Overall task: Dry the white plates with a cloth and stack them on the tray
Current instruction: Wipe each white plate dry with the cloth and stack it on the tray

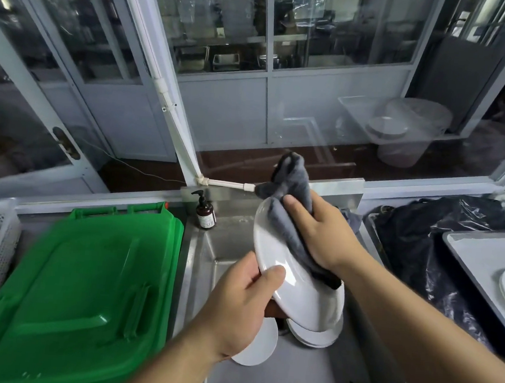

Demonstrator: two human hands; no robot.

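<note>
Over the sink point(210, 248), the left hand point(236, 305) pinched the tilted plate point(295, 285) at its seven o'clock rim. The right hand point(326, 230) gripped a grey cloth point(288, 221) against its face. The tray point(482, 254) sat at three o'clock.

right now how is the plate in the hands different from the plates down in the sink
The held plate is tilted steeply on edge above the sink; the sink plates lie low in the basin.
The left hand grips the held plate's lower rim and the right hand presses a grey cloth on it; nothing touches the sink plates.
The held plate shows most of its face; the sink plates are largely hidden behind it and the hand.
Both are white.
</note>
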